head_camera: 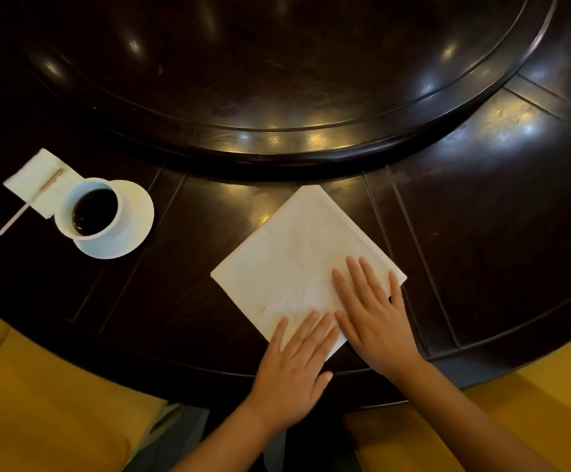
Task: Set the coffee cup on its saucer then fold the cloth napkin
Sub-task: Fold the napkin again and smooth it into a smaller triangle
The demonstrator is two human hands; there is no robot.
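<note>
Both hands: left hand [294, 356] and right hand [374, 315] lie flat, fingers [353, 270] straight, on napkin [297, 264].
Cup [90, 209]: on saucer [137, 216], well left of fingers.
Advice: press the crease outward evenly.

Both forearms are bare and reach forward over the near table edge [311, 378]. The left hand [294, 361] lies palm down with straight fingers spread, its fingertips just past that edge. The right hand [374, 311], also flat and palm down with fingers splayed, sits farther in from the edge, thumb beside the left fingertips.
</note>
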